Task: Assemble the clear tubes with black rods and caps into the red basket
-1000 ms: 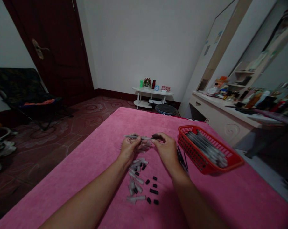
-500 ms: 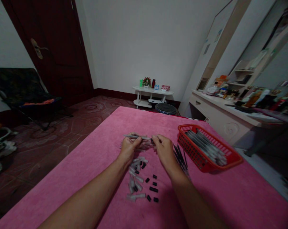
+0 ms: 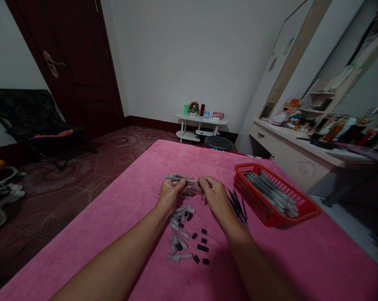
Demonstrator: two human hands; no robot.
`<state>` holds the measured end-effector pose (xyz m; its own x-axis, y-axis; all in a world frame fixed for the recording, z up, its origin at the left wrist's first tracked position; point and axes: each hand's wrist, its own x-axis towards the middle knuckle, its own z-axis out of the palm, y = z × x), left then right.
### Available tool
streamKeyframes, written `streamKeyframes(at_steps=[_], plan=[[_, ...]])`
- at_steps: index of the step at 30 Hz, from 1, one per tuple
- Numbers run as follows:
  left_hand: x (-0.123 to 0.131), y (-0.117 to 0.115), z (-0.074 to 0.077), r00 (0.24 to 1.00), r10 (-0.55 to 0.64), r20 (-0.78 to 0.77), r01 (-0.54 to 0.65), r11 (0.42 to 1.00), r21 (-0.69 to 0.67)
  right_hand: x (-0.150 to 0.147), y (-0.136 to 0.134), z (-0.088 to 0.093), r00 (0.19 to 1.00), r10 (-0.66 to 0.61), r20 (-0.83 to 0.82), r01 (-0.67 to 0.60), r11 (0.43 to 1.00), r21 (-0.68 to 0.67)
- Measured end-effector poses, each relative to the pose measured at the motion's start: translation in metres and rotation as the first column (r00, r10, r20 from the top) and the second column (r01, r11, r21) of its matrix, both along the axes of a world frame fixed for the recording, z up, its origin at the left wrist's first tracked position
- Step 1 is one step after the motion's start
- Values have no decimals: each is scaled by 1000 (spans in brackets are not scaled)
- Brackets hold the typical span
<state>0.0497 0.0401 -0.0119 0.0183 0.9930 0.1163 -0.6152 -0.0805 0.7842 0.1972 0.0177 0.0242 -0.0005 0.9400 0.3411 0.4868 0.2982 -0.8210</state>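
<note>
My left hand (image 3: 171, 191) is closed on a slim grey pen-like stick (image 3: 175, 178), held level above the pink cloth (image 3: 129, 200). My right hand (image 3: 212, 189) pinches at the stick's right end; whether it grips a separate small part there is too small to tell. Behind and below the hands lie more pale, clear pieces, partly hidden. Nearer to me are several clear caps (image 3: 185, 256) and several short black pieces (image 3: 203, 248). Dark thin sticks (image 3: 237, 205) lie just right of my right hand.
A red basket (image 3: 254, 200) full of grey sticks stands on the right of the cloth. Beyond the cloth are a small white table (image 3: 201, 118) and a round dark lid (image 3: 218, 143). A dresser (image 3: 289, 146) stands at right, a folding chair (image 3: 26, 113) at left.
The view has shifted very slightly. Both hands keep nearly the same place around the stick, with the right fingers a touch further left.
</note>
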Motion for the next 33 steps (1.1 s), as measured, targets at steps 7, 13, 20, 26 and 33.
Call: streamKeyframes(at_steps=[7, 13, 20, 26, 33], plan=[[-2, 1, -2, 1000, -5, -9, 5, 1000, 8, 0, 0, 2, 999, 39, 20, -38, 999, -32], [-3, 2, 0, 1000, 27, -4, -27, 1000, -5, 0, 0, 2, 998, 56, -21, -56, 998, 5], [-3, 0, 2, 1000, 10, -14, -10, 1000, 2, 0, 1, -1, 1000, 31, -4, -31, 1000, 2], [-3, -1, 2, 1000, -23, -16, 23, 1000, 8, 1, -1, 1, 998, 53, 40, -51, 998, -47], [-3, -2, 5, 1000, -6, -3, 6, 1000, 7, 2, 2, -1, 998, 58, -14, -58, 998, -9]])
